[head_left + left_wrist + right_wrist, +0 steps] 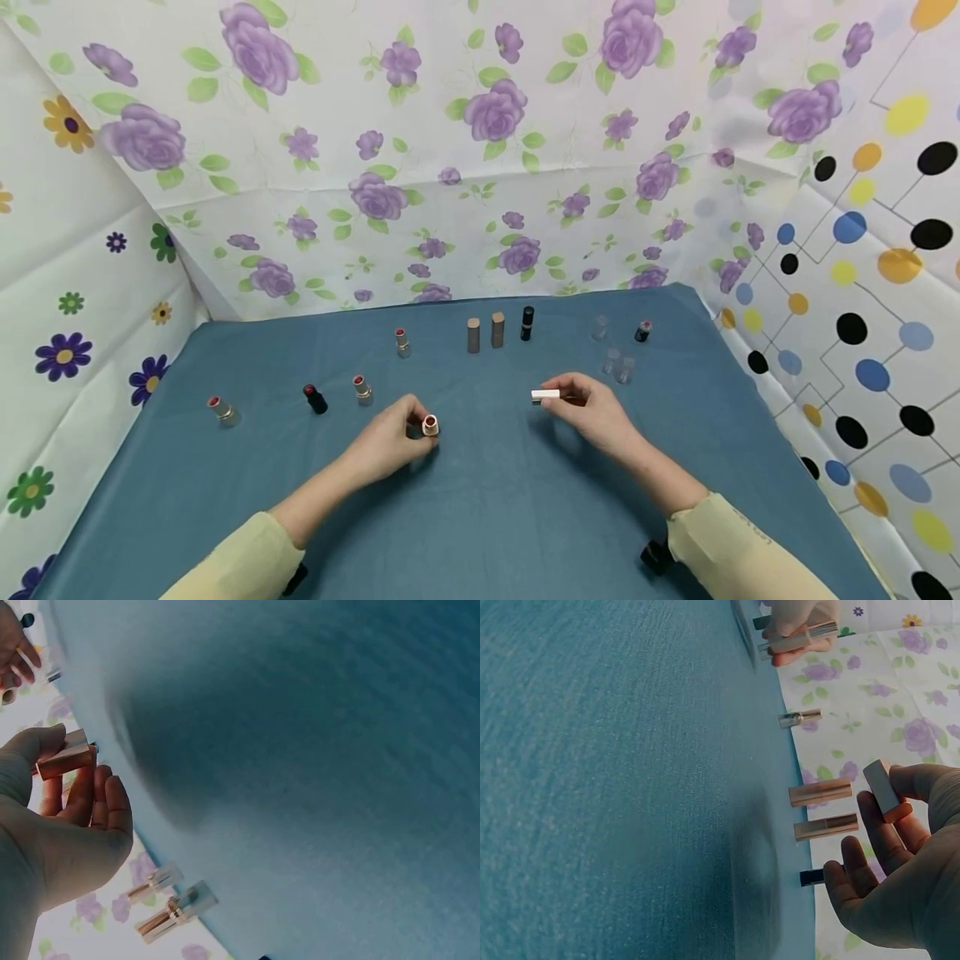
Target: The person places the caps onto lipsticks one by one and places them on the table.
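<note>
My left hand (390,442) pinches an uncapped lipstick (430,426) between thumb and fingers; its red tip faces up toward the head camera. In the left wrist view that lipstick shows a rose-gold, square-edged base (66,759). Off to the right, my right hand (596,417) pinches a small rectangular cap (546,396), held sideways above the blue cloth. The right wrist view shows this cap (885,791) between thumb and forefinger, the other fingers loosely bent. The two hands are well apart. Nearest the left hand stands an uncapped lipstick (363,390) with a clear base.
Other uncapped lipsticks stand at left: one clear-based (223,412), one black (316,399), one further back (402,342). Two brownish closed tubes (473,336) and a black tube (527,323) stand at the back. Clear caps (624,370) and a small black piece (642,332) are right.
</note>
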`<act>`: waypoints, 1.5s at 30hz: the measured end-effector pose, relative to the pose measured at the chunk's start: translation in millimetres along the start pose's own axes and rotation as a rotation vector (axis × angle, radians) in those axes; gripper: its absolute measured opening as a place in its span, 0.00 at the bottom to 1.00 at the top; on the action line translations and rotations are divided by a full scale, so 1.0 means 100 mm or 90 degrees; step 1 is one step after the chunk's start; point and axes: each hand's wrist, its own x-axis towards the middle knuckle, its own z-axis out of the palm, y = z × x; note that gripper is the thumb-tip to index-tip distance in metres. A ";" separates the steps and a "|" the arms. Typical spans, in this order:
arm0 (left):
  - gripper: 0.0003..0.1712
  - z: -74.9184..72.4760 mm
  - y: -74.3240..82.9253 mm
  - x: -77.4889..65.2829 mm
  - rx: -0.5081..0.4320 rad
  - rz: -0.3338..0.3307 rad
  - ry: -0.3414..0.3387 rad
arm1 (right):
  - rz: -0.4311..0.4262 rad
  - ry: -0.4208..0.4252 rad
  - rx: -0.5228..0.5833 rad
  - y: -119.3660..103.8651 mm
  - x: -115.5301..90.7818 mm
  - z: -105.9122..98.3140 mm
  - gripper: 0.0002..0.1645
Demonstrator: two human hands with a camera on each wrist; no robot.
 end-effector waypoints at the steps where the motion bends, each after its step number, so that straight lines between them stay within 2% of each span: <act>1: 0.13 -0.01 0.01 -0.01 0.003 -0.003 0.003 | 0.001 0.001 0.000 0.00 0.00 0.00 0.17; 7: 0.12 -0.11 0.06 -0.05 0.023 0.006 0.017 | 0.005 0.006 0.000 -0.02 -0.01 0.00 0.19; 20: 0.10 -0.29 0.09 -0.10 0.016 0.039 0.044 | 0.010 0.014 0.002 -0.07 -0.01 0.02 0.20; 27: 0.08 -0.32 0.10 -0.11 0.021 0.064 0.043 | 0.014 0.016 0.001 -0.08 0.00 0.03 0.17; 38: 0.09 -0.33 0.15 -0.12 0.081 0.110 0.068 | -0.025 -0.002 0.001 -0.05 0.01 0.08 0.16; 45: 0.11 -0.30 0.22 -0.09 0.088 0.108 0.083 | -0.020 -0.009 0.002 -0.14 0.00 0.12 0.16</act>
